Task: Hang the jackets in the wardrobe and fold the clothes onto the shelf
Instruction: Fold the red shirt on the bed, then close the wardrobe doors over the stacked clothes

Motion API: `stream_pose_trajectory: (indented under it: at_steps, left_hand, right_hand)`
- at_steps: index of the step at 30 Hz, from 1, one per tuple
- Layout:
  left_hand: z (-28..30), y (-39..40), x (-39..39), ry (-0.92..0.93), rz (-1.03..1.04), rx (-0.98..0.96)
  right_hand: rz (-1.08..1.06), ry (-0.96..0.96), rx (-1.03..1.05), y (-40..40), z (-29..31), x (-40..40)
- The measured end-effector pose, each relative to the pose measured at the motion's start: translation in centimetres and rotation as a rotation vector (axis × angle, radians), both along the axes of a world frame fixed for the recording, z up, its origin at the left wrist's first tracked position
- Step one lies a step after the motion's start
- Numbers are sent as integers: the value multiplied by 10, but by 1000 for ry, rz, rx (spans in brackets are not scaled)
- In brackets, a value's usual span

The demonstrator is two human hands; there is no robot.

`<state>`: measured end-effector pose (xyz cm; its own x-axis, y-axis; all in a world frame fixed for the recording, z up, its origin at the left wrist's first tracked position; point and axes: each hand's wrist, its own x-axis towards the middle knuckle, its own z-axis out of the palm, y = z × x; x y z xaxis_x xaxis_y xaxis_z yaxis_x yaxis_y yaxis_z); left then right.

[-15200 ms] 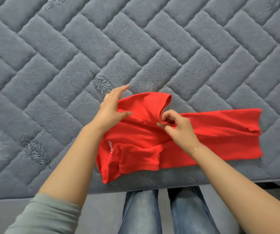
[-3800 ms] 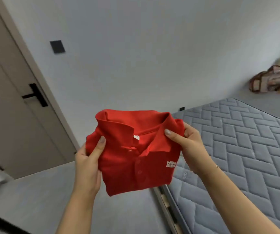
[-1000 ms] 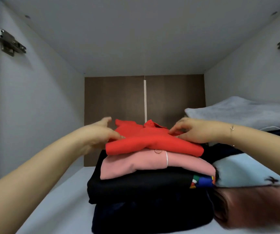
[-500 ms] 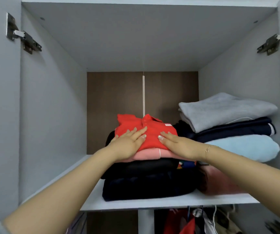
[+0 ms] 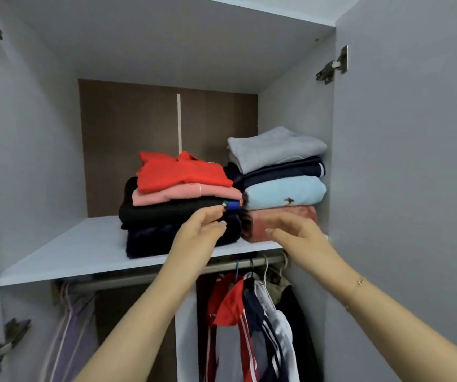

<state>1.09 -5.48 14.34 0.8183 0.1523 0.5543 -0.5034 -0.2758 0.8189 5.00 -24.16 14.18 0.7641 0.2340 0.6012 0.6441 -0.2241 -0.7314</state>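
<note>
The wardrobe's shelf [image 5: 78, 252] carries two stacks of folded clothes. The left stack has four pieces: the red polo shirt [image 5: 177, 172] on top, then a pink garment [image 5: 183, 193], a black one [image 5: 166, 213] and a dark navy one [image 5: 150, 241] at the bottom. Touching it on the right, the second stack also has four: grey [image 5: 274, 147], navy [image 5: 279, 170], light blue [image 5: 282, 193], dusty pink [image 5: 257, 219]. Below the shelf, jackets [image 5: 252, 326] hang from a rail [image 5: 128, 279]. In front of the stacks, the left hand [image 5: 199, 232] and right hand [image 5: 296, 230] hover with fingers relaxed, holding nothing.
</note>
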Motion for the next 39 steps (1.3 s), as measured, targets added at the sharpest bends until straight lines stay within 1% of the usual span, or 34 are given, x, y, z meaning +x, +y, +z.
stream_pose_trajectory:
  at_steps: [2,5,9,12,14,17,18,19,20,22,23,24,26,30,32,36,39]
  left_hand:
    - [-6,-29,-14,20,-72,-62]
    - [-14,-73,-35,18,-142,-102]
    - [-25,-146,-64,14,-221,-100]
    - [-32,-203,-83,-25,-255,-128]
    - [-36,-237,-95,-52,-261,-163]
    - [-45,-282,-107,-29,-249,-196]
    - [-49,-294,-110,-10,-235,-204]
    - [-54,-304,-112,8,-218,-202]
    - [-59,-312,-115,22,-199,-193]
    - [-68,-324,-120,48,-161,-188]
    - [-71,-327,-123,61,-142,-191]
    - [-75,-330,-125,72,-121,-196]
    - [-80,-331,-128,93,-78,-215]
    - [-88,-321,-136,130,-29,-198]
    - [-93,-314,-140,140,-10,-215]
    - [-99,-298,-145,153,23,-264]
    - [-100,-283,-150,161,66,-234]
  right_hand:
    - [-30,-10,1,-27,-7,-23]
    - [-59,-14,86,-76,-13,-57]
    - [-84,-42,170,-144,-19,-97]
    - [-84,-155,161,-195,-28,-127]
    - [-90,-272,154,-231,-35,-146]
    - [-202,-508,212,-285,-45,-159]
    - [-232,-522,247,-300,-51,-155]
    - [-241,-480,289,-311,-57,-148]
    - [-222,-392,317,-318,-63,-141]
    - [-110,-160,328,-322,-77,-127]
    - [-38,-71,334,-321,-86,-120]
    - [20,-23,342,-319,-94,-113]
    - [59,-8,371,-312,-108,-104]
    - [6,-18,487,-296,-120,-99]
    - [-7,-30,508,-286,-122,-100]
    - [2,-77,420,-259,-123,-108]
    - [47,-46,358,-231,-120,-119]
